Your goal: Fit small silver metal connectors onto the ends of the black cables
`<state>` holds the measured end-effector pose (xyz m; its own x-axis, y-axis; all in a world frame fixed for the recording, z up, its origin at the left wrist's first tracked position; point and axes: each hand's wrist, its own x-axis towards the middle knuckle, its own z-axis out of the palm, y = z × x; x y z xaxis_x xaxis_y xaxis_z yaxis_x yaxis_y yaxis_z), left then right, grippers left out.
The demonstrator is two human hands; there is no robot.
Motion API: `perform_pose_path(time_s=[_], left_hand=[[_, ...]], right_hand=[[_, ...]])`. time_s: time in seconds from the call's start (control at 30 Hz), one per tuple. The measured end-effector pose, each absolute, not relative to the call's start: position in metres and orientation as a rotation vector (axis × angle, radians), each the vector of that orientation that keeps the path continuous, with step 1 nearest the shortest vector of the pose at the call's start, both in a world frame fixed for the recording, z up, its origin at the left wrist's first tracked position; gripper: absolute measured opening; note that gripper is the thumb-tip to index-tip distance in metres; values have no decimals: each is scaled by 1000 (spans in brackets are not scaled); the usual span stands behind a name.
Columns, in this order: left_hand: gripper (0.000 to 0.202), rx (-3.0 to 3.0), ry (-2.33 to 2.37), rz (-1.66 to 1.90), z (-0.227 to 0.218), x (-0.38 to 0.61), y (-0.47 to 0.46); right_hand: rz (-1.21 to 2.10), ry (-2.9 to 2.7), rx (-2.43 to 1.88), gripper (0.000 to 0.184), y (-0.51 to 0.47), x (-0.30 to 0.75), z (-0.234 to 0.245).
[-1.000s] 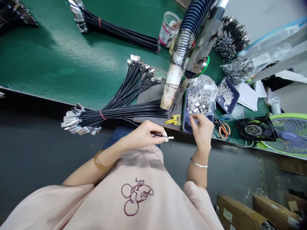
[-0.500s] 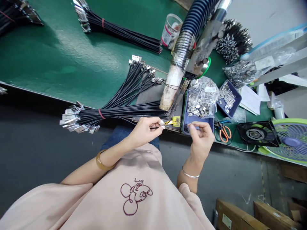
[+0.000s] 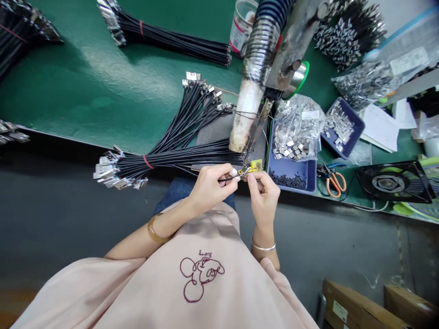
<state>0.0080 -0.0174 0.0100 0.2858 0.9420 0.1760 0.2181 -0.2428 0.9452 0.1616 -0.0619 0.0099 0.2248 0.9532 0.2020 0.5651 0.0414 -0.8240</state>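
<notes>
My left hand (image 3: 210,186) is closed in a pinch on the end of a thin black cable (image 3: 227,179) just below the bench edge. My right hand (image 3: 263,197) is closed beside it, fingertips pinching a small metal shell against the cable's tip; the piece is mostly hidden by the fingers. Both hands meet near a small yellow fixture (image 3: 254,165) on the grey work plate (image 3: 219,132). A tied bundle of black cables with metal connector ends (image 3: 164,161) lies just left of the hands. A blue tray (image 3: 295,176) holding loose metal shells sits right of them.
A ribbed extraction hose (image 3: 264,45) hangs over the plate. A second blue tray (image 3: 343,128), bags of metal parts (image 3: 298,128), orange scissors (image 3: 332,183), a small black fan (image 3: 391,183) and a plastic cup (image 3: 242,23) crowd the right. More cable bundles (image 3: 171,41) lie on the green mat. Cardboard boxes (image 3: 356,306) stand on the floor.
My right hand left the blue tray and moved left to meet my left hand at the cable tip. My left hand rose slightly toward the yellow fixture.
</notes>
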Motion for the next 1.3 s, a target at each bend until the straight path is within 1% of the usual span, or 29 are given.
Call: perform_pose_path(time_s=[0.13,0.33,0.47,0.57,0.67,0.77,0.83,0.93,1.0,1.07,1.17,1.3], left_hand=[[12,1693,1075,1019,9,8,-17],[18,1749,1039,1026,8,6,-18],[13,1763,989,1019,8,3,-18],[8,1833,933,1026,10,0,-17],[6,1881,855,1006,11,-5,-14],[15,1712,810,910,13,-11,-11],[21,1573,789,855,14,-13,-9],[18,1520,819,867,12,-11,-10],[17,1514,861,920,10,-6,-12],[17,1489,904,958,7,-1,-14],[17,1469,965,973,4,4,-14],[16,1472,999,990,4,7,-11]], right_hand=[[553,-1474,-1641,26,-63,162,10],[449,-1530,-1624,23,-62,157,8],[428,-1595,-1607,30,-62,157,10],[493,-1495,-1636,29,-61,161,14],[656,-1387,-1617,24,-60,167,18],[722,-1415,-1540,20,-60,168,18],[581,-1517,-1540,17,-63,168,16],[269,-1596,-1581,17,-68,168,15],[207,-1482,-1561,22,-72,168,16],[237,-1312,-1502,25,-75,167,19],[280,-1229,-1465,17,-76,163,20],[371,-1378,-1483,5,-70,156,13]])
